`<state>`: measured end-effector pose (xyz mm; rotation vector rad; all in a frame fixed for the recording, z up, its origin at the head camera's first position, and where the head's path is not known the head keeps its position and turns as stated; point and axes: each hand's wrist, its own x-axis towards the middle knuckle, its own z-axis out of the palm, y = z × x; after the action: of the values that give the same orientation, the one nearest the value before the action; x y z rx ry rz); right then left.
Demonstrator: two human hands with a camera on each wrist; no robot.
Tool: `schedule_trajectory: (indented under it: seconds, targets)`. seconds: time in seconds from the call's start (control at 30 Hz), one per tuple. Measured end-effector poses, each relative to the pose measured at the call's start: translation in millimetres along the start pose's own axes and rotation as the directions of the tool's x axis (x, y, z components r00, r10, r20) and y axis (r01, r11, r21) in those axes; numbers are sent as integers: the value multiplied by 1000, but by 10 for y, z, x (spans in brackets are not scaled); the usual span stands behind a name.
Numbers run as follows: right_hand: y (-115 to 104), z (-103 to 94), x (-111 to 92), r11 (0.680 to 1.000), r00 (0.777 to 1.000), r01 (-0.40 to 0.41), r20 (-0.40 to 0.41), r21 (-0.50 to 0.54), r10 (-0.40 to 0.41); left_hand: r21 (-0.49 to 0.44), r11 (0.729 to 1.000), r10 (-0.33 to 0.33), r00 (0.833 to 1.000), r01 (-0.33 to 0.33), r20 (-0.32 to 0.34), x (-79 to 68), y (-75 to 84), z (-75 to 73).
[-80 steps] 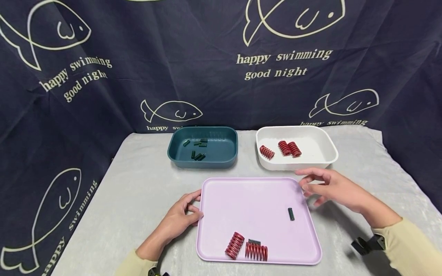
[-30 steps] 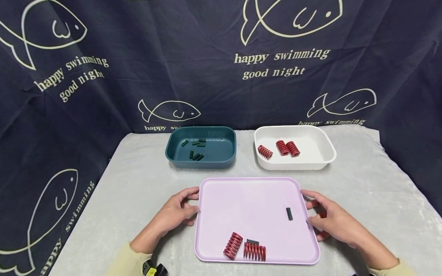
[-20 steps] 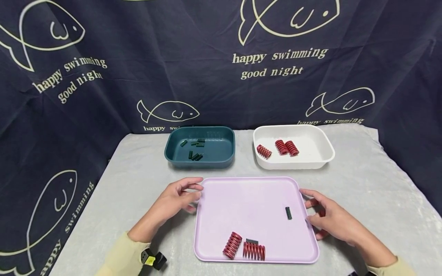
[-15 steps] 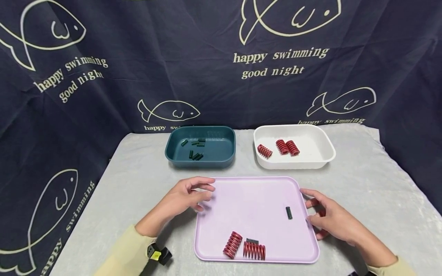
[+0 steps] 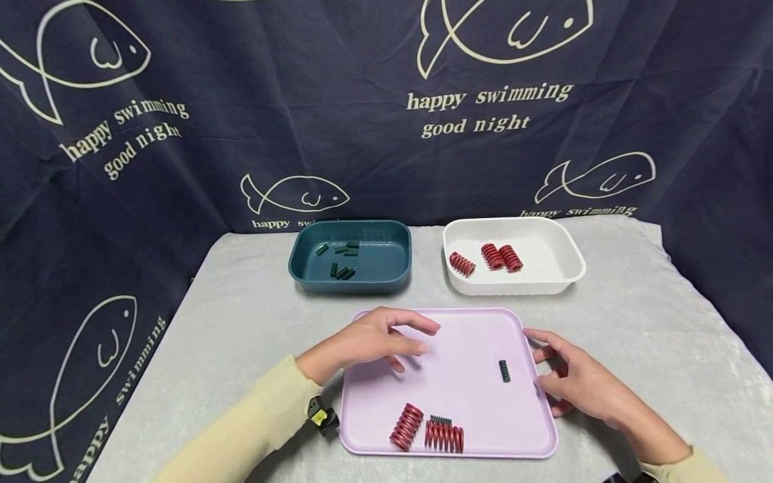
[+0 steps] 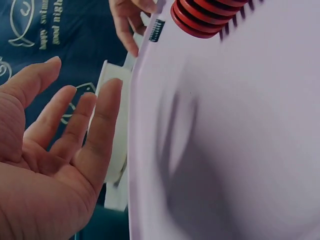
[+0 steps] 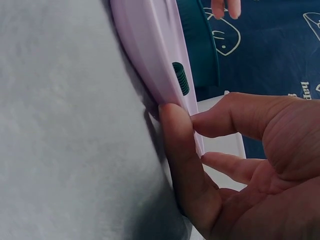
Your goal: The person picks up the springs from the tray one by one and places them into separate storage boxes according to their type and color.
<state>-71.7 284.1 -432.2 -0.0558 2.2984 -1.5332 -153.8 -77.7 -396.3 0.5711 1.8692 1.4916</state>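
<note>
In the head view, my left hand [image 5: 377,339] reaches over the lilac tray [image 5: 465,329], fingers spread and holding nothing. Its shadow falls on the tray in the left wrist view. My right hand [image 5: 576,382] holds the tray's right edge; the right wrist view shows fingertips [image 7: 175,117] against its outer wall and rim. A small dark green spring [image 5: 504,371] lies on the tray near that edge. Toward the front are two thick red springs, one slanted [image 5: 407,426] and one lying crosswise [image 5: 444,436]. Another small green spring [image 5: 441,420] lies just behind the crosswise one.
Behind the tray stand a teal bin [image 5: 386,285] with several small green springs and, to its right, a white bin [image 5: 543,288] with three red springs [image 5: 510,258]. A grey cloth [image 5: 241,322] covers the table. A dark blue curtain [image 5: 386,134] hangs behind.
My left hand has left the tray's left edge and moved right over the tray. Earlier, my right hand came down to the tray's right edge, where it stays. The springs have not moved.
</note>
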Motion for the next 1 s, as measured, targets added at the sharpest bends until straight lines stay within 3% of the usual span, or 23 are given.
schedule_trajectory:
  seconds: [0.17,0.4,0.67,1.0]
  targets:
    - [11,-5,6,1000,1000,-5,-1,2,5,3,1000,17,997,-17,69,225,-7,130]
    - [5,-3,10,1000,1000,-7,-5,-16,7,4,1000,-12,991,12,132,520,-24,424]
    - [-2,-5,23,1000,1000,13,12,-6,-13,83,996,-39,983,24,180,727,-9,646]
    - [11,-6,14,1000,1000,6,20,9,-6,182,983,-20,981,-16,191,929,18,812]
